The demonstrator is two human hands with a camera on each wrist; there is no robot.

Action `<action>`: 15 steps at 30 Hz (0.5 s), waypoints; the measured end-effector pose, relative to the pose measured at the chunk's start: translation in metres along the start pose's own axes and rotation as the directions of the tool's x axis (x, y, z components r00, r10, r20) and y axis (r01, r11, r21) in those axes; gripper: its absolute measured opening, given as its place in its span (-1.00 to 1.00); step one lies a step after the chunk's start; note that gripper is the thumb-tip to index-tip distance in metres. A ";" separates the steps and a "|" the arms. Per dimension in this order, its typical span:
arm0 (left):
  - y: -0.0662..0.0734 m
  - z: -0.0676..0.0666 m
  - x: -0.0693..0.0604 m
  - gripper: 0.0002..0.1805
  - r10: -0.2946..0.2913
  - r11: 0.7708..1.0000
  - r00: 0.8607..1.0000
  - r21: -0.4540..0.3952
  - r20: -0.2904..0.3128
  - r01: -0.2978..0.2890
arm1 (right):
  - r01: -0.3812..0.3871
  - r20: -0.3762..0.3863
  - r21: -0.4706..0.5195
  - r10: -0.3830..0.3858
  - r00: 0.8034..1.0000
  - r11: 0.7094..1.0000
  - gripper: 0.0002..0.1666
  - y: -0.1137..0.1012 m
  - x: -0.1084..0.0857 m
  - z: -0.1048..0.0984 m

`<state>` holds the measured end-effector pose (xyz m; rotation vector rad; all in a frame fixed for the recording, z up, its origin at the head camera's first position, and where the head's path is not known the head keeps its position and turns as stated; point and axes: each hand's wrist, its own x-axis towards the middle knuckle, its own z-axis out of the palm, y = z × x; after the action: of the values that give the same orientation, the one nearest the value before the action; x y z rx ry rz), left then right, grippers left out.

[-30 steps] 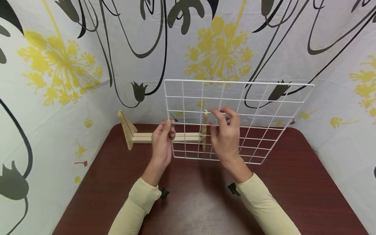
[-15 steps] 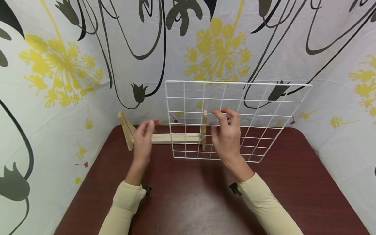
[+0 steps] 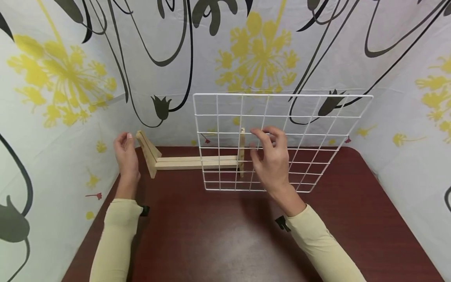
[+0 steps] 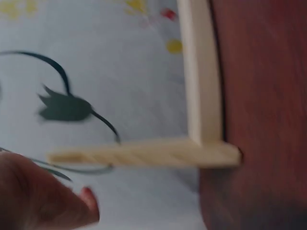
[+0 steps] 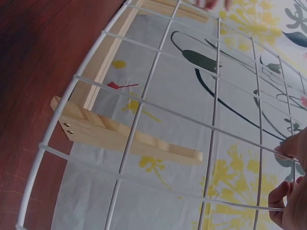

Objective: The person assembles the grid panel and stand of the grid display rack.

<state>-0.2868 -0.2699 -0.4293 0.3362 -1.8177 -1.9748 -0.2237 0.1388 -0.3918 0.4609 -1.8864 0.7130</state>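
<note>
A white wire grid (image 3: 229, 134) stands tilted over the table, and my right hand (image 3: 273, 160) grips its wires near the middle. Fingers of that hand (image 5: 288, 191) curl round a wire at the right edge of the right wrist view. Behind the grid is a wooden stand: two uprights joined by a low crossbar (image 3: 183, 163). My left hand (image 3: 127, 158), loosely bent and holding nothing visible, is just left of the stand's left upright (image 3: 148, 154). In the blurred left wrist view, the left hand (image 4: 43, 196) appears beside the upright (image 4: 144, 152), apart from it.
The dark red table (image 3: 218, 231) spreads beneath the hands and stand. Patterned fabric (image 3: 141, 78) with yellow and grey flowers surrounds it at the back and both sides, close behind the stand.
My left hand has left the grid's left edge and moved leftward past the stand's left upright. The right hand keeps its grip, with the grid nearly unmoved.
</note>
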 end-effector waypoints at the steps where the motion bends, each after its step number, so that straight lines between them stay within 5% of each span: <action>1: -0.003 -0.004 0.005 -0.31 -0.038 0.999 0.999 0.014 0.025 0.037 | 0.006 0.003 0.000 -0.006 1.000 1.000 -0.51 -0.001 0.000 -0.001; 3: -0.010 -0.010 0.011 -0.25 -0.127 0.991 0.988 0.045 0.084 0.123 | 0.011 0.008 0.005 -0.011 1.000 1.000 -0.50 -0.002 0.001 -0.002; 7: -0.019 -0.014 0.014 -0.20 -0.269 0.963 0.945 0.082 0.186 0.258 | 0.018 0.021 0.013 -0.018 1.000 1.000 -0.50 -0.003 0.002 -0.004; 15: -0.026 -0.002 0.010 -0.13 -0.255 0.967 0.931 0.087 0.261 0.240 | -0.001 0.028 0.002 0.001 1.000 1.000 -0.52 0.000 0.000 -0.007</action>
<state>-0.2987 -0.2753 -0.4546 0.3402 -2.0888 -2.2393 -0.2194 0.1433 -0.3896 0.4728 -1.9123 0.7125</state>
